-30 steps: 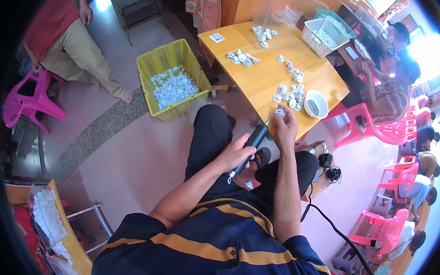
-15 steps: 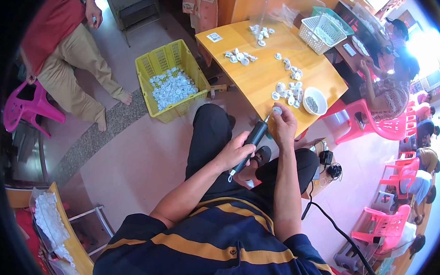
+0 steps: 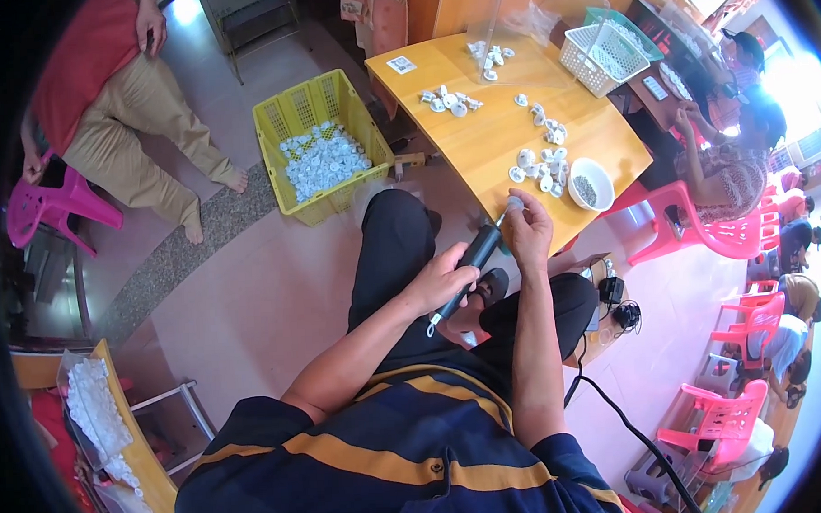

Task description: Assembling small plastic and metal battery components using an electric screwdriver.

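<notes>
My left hand [image 3: 443, 278] is wrapped round a black electric screwdriver [image 3: 474, 257], which slants up and to the right above my lap. Its thin bit reaches the small white round plastic part [image 3: 514, 203] that my right hand [image 3: 529, 231] pinches near the table's front corner. My fingers partly hide this part. On the wooden table [image 3: 479, 146], several similar white parts [image 3: 539, 171] lie in a loose group just beyond my right hand. Beside them stands a white bowl [image 3: 604, 173] of small metal pieces, apparently screws.
A yellow crate [image 3: 310, 90] of white parts stands on the floor left of the table. White and green baskets [image 3: 585, 74] sit at the table's far right. A black cable [image 3: 634, 434] runs at lower right. One person [image 3: 125, 104] is at upper left; others sit at right.
The white part has tilted slightly in my right hand's fingers, while the screwdriver stays against it. At upper left the other person's raised hand has moved left and lower.
</notes>
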Motion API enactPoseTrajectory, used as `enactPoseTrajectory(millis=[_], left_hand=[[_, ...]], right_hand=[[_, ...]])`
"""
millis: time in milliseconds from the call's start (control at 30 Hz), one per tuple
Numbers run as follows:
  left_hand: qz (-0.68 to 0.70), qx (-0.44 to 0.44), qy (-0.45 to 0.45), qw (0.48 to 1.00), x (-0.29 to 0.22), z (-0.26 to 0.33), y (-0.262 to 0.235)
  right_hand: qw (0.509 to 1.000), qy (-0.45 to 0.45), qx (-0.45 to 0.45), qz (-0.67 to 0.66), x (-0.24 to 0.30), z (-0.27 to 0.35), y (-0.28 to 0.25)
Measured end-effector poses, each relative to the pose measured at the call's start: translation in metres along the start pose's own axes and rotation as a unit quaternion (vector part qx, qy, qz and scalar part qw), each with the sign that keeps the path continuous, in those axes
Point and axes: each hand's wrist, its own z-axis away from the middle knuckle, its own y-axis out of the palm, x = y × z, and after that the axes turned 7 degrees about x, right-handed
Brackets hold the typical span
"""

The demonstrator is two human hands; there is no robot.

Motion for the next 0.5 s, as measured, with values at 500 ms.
enactPoseTrajectory(millis=[500], left_hand=[[-0.008, 0.009, 0.0, 1.0, 0.0045, -0.0027, -0.0021]], right_hand=[[0.999, 0.002, -0.007, 0.043, -0.0012, 0.0, -0.002]])
